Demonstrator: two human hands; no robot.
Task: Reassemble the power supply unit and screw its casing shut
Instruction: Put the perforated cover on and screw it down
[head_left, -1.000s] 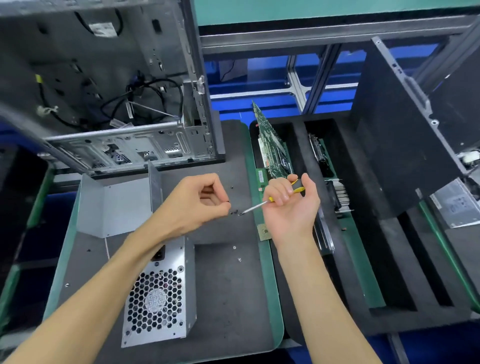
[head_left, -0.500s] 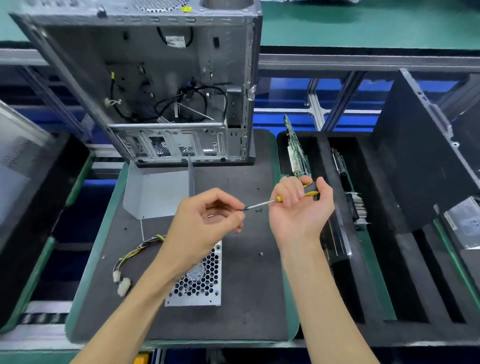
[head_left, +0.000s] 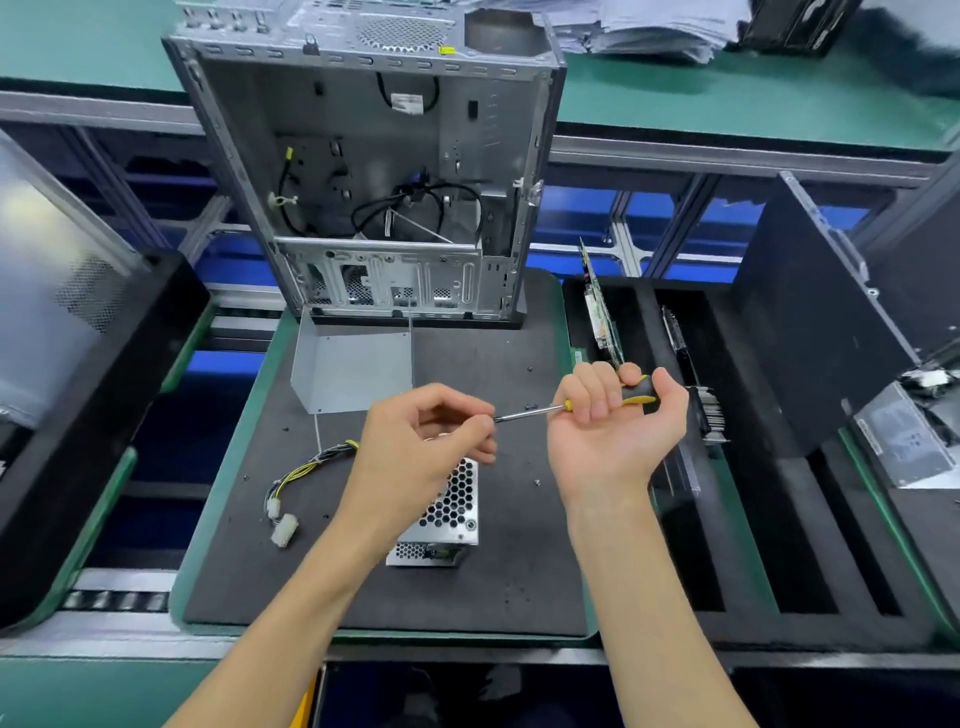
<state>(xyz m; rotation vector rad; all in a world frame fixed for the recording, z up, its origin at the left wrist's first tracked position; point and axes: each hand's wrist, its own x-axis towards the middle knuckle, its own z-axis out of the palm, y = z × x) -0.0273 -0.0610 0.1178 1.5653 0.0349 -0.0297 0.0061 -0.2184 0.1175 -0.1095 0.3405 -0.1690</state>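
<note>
Dark mat (head_left: 519, 571): one power supply (head_left: 451, 512); right hand (head_left: 615, 423) grips one screwdriver (head_left: 631, 393), left hand (head_left: 421, 447) pinching its tip.

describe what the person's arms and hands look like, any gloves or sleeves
Both arms are bare as far up as the view shows: no sleeves. The left hand and right hand wear no gloves. No watch, ring, wristband or marking shows on either hand or wrist.
</note>
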